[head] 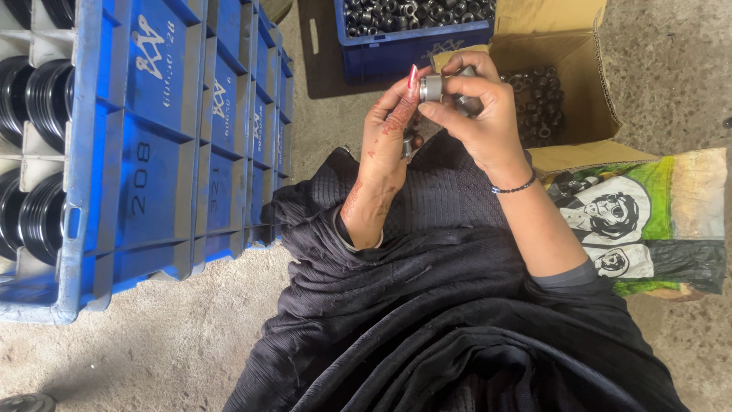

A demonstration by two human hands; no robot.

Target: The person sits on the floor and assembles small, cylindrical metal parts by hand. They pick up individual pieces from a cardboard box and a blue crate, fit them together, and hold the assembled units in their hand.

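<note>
— Grey metal, short and cylindrical: a small sleeve-like part [431, 88] sits up between both hands, just on the near side of the open cardboard box [583, 69]. Note its position?

— Noted. Taking the cardboard box as landmark: the part is at the box's left front corner, above the black cloth on the person's lap [450, 305]. Its long axis runs roughly left-right, lying sideways across the fingertips, not upright.

— Which hand is nearer?

— Both touch it. The right hand [476, 114] wraps it from the box side, thumb below and fingers [469, 65] curled over the top, clenched on what looks like a second darker piece [467, 103] mated to the grey one. I cannot tell whether these are two parts or one.

— And the left?

— The left hand [389, 145] rises from the side away from the box, index finger extended along the grey end, tip pressing against it. Remaining fingers are folded loosely; a small dark ring-like item [408, 145] seems tucked in that palm, partly hidden.

— Surroundings, relative to the box?

— Inside the box: many small dark metal rings [537, 99]. Beyond its far-left corner, a blue crate [412, 42] of similar pieces. Well to its left, stacked blue crates [152, 152] holding large black discs [34, 91]. Just nearer than the box, a printed green-and-white sack [648, 221].
</note>
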